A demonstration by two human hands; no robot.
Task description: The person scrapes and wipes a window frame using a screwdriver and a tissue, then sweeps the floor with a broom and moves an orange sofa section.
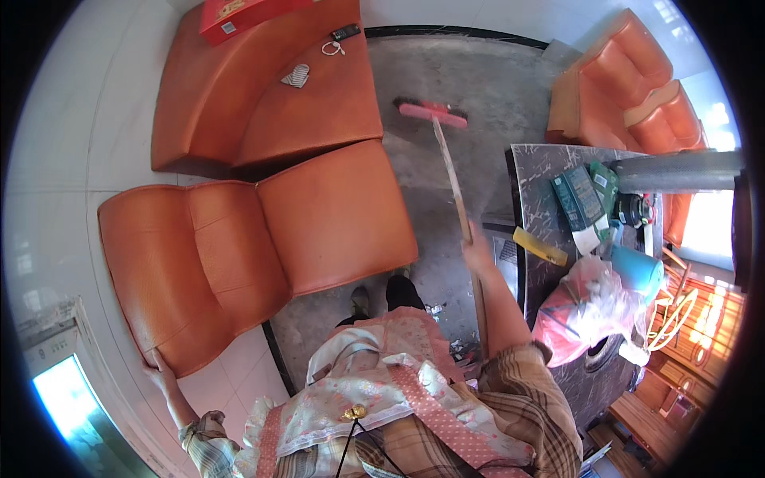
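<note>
My right hand (478, 254) is closed around the wooden handle (449, 161) of a push broom. The broom's pink head (431, 113), with dark bristles, rests on the grey concrete floor (496, 77) beyond the sofa. Far to the left, my left hand (160, 371) grips the top corner of the backrest of an orange leather-look sofa section (334, 221). Its thumb shows on the front of the backrest, while the other fingers are partly hidden behind it. Bits of litter (435, 310) lie on the floor beside my feet.
An orange corner sofa section (311, 113) holds a remote control (345, 32), a white cable (333, 48) and a red box (251, 18). At right, a dark marbled table (538, 179) carries boxes, a yellow strip (540, 246) and a pink plastic bag (574, 322). Another orange sofa (621, 77) stands behind.
</note>
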